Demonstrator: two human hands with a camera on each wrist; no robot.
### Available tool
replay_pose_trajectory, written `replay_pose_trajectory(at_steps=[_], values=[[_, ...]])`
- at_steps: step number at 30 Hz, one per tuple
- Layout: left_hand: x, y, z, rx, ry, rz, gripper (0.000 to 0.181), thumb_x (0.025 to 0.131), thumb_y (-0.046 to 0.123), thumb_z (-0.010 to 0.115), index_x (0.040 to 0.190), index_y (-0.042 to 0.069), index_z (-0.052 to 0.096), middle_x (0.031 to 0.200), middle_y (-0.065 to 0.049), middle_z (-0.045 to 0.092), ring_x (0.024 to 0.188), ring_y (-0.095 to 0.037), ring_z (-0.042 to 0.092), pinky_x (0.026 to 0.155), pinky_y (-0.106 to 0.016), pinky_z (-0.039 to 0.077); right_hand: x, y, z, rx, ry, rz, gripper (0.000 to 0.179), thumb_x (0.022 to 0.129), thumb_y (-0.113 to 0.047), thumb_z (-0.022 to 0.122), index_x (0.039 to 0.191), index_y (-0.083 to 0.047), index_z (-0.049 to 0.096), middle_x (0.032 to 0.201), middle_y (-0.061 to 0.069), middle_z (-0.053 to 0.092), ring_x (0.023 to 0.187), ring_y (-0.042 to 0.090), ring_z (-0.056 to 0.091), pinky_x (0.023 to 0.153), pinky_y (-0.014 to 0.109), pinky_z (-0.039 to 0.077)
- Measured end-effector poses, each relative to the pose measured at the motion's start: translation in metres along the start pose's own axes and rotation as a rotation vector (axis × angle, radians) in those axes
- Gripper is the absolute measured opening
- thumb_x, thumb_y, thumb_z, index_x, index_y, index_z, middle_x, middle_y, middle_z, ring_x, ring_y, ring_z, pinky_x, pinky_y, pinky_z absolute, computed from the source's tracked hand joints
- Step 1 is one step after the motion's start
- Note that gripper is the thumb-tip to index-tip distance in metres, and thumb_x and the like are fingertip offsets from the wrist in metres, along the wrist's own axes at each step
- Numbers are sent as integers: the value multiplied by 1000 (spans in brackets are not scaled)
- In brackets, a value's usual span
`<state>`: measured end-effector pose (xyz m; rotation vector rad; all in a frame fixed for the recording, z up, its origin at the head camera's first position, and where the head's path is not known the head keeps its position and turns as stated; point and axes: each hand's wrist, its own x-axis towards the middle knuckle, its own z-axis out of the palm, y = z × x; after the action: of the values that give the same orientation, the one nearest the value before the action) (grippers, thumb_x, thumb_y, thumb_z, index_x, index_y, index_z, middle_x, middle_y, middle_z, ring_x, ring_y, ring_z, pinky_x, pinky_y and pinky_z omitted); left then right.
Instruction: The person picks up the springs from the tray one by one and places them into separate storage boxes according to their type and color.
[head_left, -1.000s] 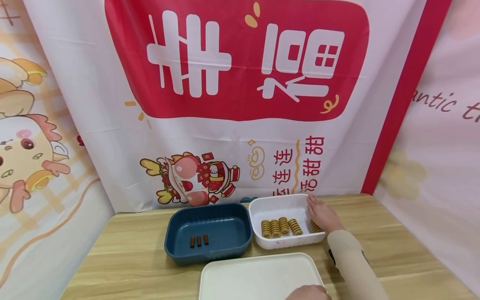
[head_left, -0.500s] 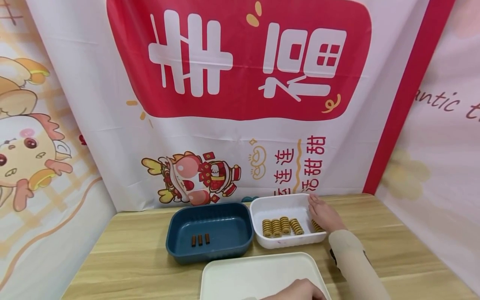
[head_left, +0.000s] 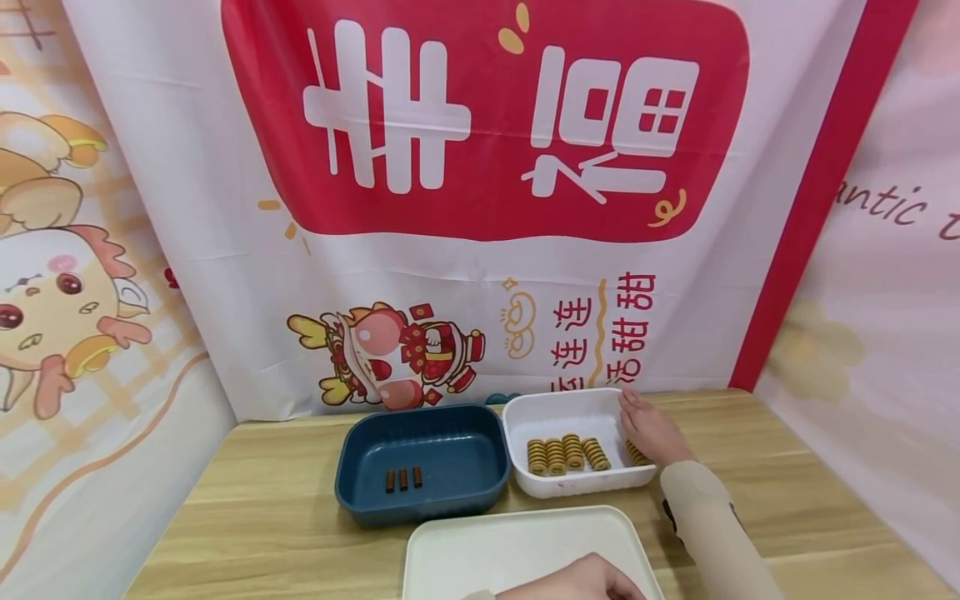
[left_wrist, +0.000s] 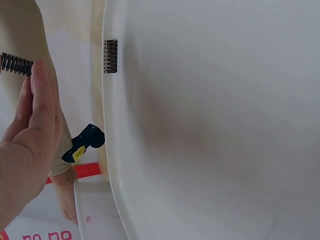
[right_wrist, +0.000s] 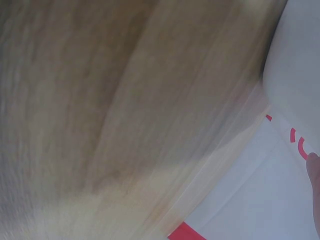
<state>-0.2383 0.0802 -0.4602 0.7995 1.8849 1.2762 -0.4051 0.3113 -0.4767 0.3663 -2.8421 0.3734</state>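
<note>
My left hand [head_left: 573, 581] is over the near part of the cream tray [head_left: 517, 546]. In the left wrist view its fingers pinch a small dark coil spring [left_wrist: 17, 65]. A second dark spring [left_wrist: 110, 56] lies at the tray's rim, seen in that same view. My right hand [head_left: 654, 429] rests with fairly straight fingers on the right wall of the white bin [head_left: 551, 485]. Inside that bin stand several yellow coil springs [head_left: 572, 451], one partly hidden by the hand. The right wrist view catches only a fingertip beside the bin's outer wall.
Left of the white bin, a dark blue bin [head_left: 465, 467] holds three small brown springs [head_left: 403, 480]. Both bins stand at the back of the wooden table [head_left: 247, 500], close to a printed cloth backdrop [head_left: 255, 367]. A dark wrist device [left_wrist: 85, 142] sits on the right forearm.
My left hand has shifted left and farther into view over the tray. The right hand stays on the white bin. The whole head view has drifted slightly.
</note>
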Motion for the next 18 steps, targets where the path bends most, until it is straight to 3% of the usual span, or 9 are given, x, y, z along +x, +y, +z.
replay_pose_trajectory(at_steps=[6, 11, 18], values=[[0, 1, -1, 11, -19, -23, 19, 89, 8, 65, 105, 2, 73, 81, 7, 69, 70, 3, 54, 71, -16, 47, 0, -1, -1, 1, -19, 14, 46, 100, -16, 43, 136, 13, 43, 143, 28, 38, 133, 43, 34, 108, 53, 27], [-12, 12, -7, -58, -21, 27, 19, 89, 4, 63, 104, -5, 71, 85, -2, 71, 70, 4, 54, 71, -14, 46, 1, 1, 0, 0, -23, 17, 46, 99, -15, 43, 136, 13, 42, 143, 27, 37, 133, 43, 34, 108, 53, 27], [-23, 17, -21, -208, -50, 75, 24, 92, 10, 59, 107, -7, 69, 88, 0, 73, 76, 3, 59, 71, -14, 49, 0, 2, 0, 7, -6, 0, 45, 99, -15, 43, 135, 13, 43, 143, 27, 38, 133, 43, 34, 109, 52, 27]])
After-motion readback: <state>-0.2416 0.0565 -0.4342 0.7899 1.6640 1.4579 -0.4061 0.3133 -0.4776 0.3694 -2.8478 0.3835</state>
